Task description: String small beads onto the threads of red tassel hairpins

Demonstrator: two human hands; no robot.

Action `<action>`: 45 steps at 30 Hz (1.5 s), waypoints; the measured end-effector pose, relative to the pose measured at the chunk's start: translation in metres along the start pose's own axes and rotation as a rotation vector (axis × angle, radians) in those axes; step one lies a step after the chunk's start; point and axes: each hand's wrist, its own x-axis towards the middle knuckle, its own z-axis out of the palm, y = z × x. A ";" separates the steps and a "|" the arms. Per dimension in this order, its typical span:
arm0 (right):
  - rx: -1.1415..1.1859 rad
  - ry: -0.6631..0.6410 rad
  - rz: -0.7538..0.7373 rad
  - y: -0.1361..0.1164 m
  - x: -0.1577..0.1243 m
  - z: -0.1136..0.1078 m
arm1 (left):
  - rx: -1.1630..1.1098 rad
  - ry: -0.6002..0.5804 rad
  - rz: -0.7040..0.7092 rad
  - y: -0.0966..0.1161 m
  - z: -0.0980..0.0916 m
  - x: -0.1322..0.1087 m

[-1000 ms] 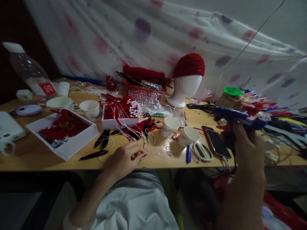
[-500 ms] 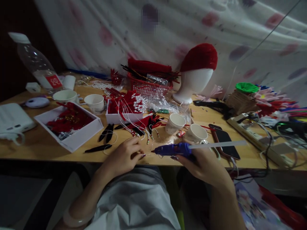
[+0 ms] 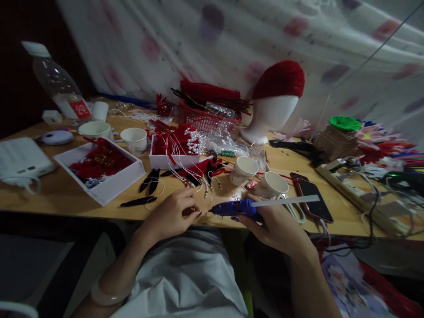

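My right hand (image 3: 276, 225) is closed round a blue glue gun (image 3: 236, 207) with a pale glue stick (image 3: 286, 201) poking out of its back. The gun's tip points left at my left hand (image 3: 174, 214), which rests at the wooden table's (image 3: 49, 194) front edge. Its fingertips pinch something small that I cannot make out, beside a thin white beaded cord (image 3: 195, 183). Black and red feather-like pieces (image 3: 150, 181) lie just beyond that hand.
Two white trays of red pieces (image 3: 102, 165) and pearls (image 3: 194, 143), several paper cups (image 3: 243, 170), a red basket (image 3: 205, 121), a foam head with a red cap (image 3: 274, 99), a phone (image 3: 311, 194), scissors (image 3: 296, 212), a power strip (image 3: 351, 187), a bottle (image 3: 59, 86).
One second ago my right hand held the glue gun up at the right. It has swung down and left, so the tip now sits close to my left fingers.
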 end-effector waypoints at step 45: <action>-0.036 0.015 0.032 -0.006 0.003 -0.004 | -0.001 -0.004 -0.012 0.000 -0.001 -0.001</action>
